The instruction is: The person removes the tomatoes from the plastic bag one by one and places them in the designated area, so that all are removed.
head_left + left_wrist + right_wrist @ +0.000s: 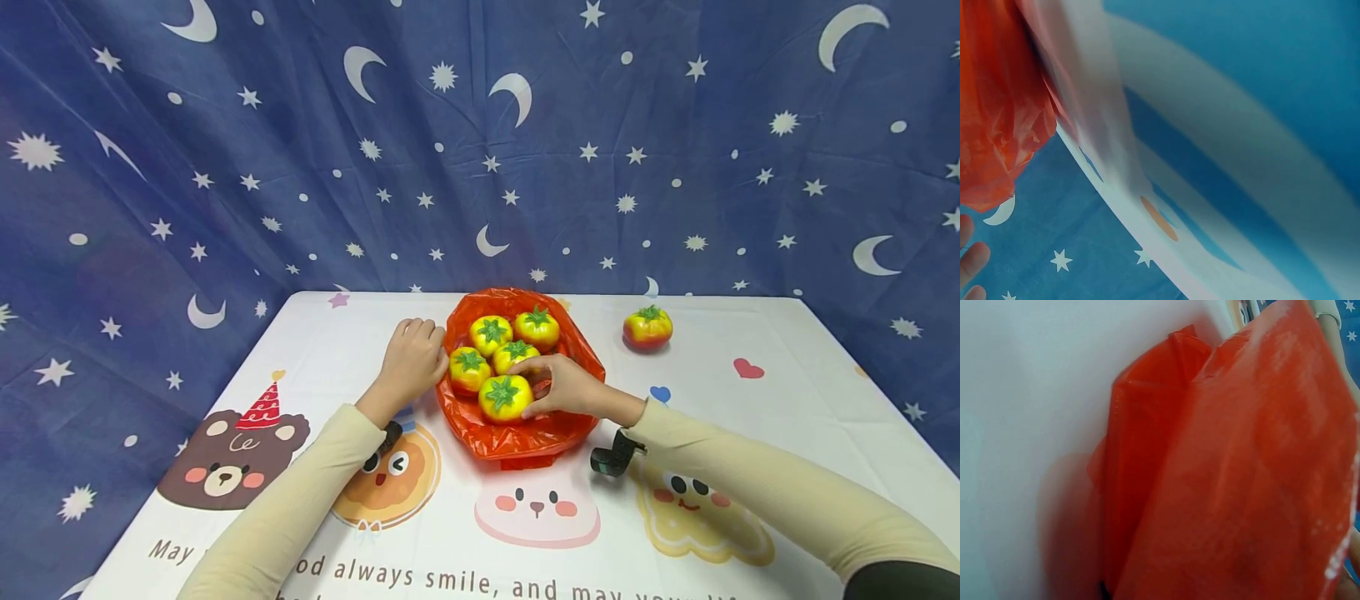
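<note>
A red plastic bag (517, 442) lies with its mouth spread wide on the table, with several yellow-and-red tomatoes inside, each topped by a green leafy calyx. My left hand (408, 362) grips the bag's left rim with curled fingers. My right hand (566, 387) reaches over the bag's right side and pinches the nearest tomato (506, 398) between thumb and fingers. Behind it sits another tomato (516, 357). In the right wrist view the bag (1241, 475) covers most of that hand. A few left fingertips show below the bag (1004, 112) in the left wrist view.
One more tomato (648, 329) stands on the table to the right of the bag. A white cloth (810, 433) printed with cartoon figures and lettering covers the table. Behind its far edge hangs a blue curtain (525, 167) with moons and stars.
</note>
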The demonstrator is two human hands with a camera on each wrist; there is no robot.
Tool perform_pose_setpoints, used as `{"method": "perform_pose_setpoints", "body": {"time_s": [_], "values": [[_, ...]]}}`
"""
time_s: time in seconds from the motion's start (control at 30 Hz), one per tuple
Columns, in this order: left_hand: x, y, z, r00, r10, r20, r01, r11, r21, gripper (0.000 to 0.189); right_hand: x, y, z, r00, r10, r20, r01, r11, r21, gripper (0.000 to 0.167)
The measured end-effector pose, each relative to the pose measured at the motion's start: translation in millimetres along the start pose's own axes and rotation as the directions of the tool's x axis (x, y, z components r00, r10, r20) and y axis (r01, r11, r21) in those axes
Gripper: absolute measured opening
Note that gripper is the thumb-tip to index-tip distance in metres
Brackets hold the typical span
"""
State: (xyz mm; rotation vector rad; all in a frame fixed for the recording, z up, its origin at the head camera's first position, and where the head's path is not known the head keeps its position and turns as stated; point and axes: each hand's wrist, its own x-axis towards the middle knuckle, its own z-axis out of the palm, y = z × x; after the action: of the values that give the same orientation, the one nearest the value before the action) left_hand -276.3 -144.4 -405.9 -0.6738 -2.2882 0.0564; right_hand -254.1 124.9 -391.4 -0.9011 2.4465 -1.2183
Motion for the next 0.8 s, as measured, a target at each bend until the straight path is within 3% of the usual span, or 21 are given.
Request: {"method": "perform_pose_setpoints", "body": {"time_s": [0.23, 0.47, 0.8], "values": [[0.0, -0.2, 0.0, 1.0, 0.003, -0.007, -0.003, 1.0, -0.001, 0.009, 0.1, -0.1, -4.3, 1.0, -0.005, 0.022, 0.005, 1.0, 0.008, 0.053], [0.6, -0.3, -0.8, 1.0, 0.0, -0.005, 0.0, 1.0, 0.001, 0.009, -1.6, -4.2, -8.8, 0.998, -0.022, 0.067, 0.016, 0.996, 0.084, 0.054], [-0.2, 0.3, -2.2, 1.0, -0.002, -0.005, 0.002, 1.0, -0.009, 0.011, -2.3, 4.1, -10.6, 0.987, -0.03, 0.155, 0.018, 0.997, 0.077, 0.059]]}}
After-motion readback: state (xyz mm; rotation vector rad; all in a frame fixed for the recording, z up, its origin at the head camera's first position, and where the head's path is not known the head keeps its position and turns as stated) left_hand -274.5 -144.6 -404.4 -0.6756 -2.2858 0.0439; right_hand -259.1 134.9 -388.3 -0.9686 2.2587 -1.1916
